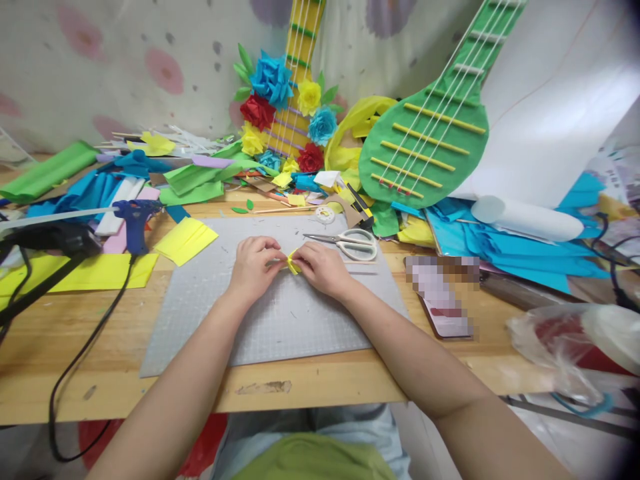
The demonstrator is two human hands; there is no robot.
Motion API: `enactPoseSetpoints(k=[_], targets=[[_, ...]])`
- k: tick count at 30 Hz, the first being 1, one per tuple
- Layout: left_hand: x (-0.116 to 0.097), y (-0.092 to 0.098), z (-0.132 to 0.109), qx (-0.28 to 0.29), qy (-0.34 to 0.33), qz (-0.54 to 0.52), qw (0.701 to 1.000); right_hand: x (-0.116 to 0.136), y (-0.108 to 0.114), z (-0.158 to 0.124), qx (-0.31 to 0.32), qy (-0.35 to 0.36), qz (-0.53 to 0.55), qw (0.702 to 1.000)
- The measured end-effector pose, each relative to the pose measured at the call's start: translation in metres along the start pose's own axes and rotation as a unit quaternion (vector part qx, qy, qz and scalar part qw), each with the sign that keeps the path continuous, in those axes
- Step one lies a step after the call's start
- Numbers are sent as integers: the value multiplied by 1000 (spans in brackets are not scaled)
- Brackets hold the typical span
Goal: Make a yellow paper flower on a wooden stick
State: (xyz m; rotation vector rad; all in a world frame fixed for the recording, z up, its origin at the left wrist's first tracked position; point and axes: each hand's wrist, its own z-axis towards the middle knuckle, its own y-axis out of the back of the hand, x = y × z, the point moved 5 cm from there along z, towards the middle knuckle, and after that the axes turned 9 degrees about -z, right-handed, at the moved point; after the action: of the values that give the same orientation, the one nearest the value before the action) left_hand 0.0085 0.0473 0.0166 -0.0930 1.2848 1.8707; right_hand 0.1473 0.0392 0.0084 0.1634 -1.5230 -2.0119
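Note:
Between my two hands is a small piece of yellow crepe paper (293, 263), held above the grey cutting mat (200, 313). My left hand (256, 265) pinches its left side with thumb and fingertips. From the right, my right hand (320, 267) pinches the other side, and its fingers hide part of the paper. White-handled scissors (357, 245) lie on the mat just behind my right hand, blades pointing left. Folded yellow paper (187, 240) rests over the mat's far left corner.
At left a blue glue gun (135, 225) trails its cable over the table edge. A phone (443, 300) lies right of the mat. Paper scraps (200, 180) heap along the back. A green paper instrument (425, 143) and a flower-covered yellow one (293, 127) lean there.

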Motion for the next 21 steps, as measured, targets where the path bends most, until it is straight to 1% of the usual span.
enactPoseSetpoints(k=[6, 10, 14, 16, 19, 21], targets=[[0, -2, 0, 18, -9, 13, 1000, -1, -3, 1, 13, -1, -5, 1000], [1, -2, 0, 14, -18, 14, 1000, 0, -4, 0, 14, 10, 4, 1000], [0, 0, 0, 2, -16, 18, 1000, 1, -2, 0, -1, 23, 10, 1000], [-4, 3, 0, -21, -4, 15, 1000, -1, -1, 0, -20, 7, 13, 1000], [-11, 6, -2, -62, 18, 16, 998, -7, 3, 0, -60, -36, 9, 998], [-17, 2, -3, -62, 17, 30, 997, -8, 5, 0, -78, -57, 5, 995]])
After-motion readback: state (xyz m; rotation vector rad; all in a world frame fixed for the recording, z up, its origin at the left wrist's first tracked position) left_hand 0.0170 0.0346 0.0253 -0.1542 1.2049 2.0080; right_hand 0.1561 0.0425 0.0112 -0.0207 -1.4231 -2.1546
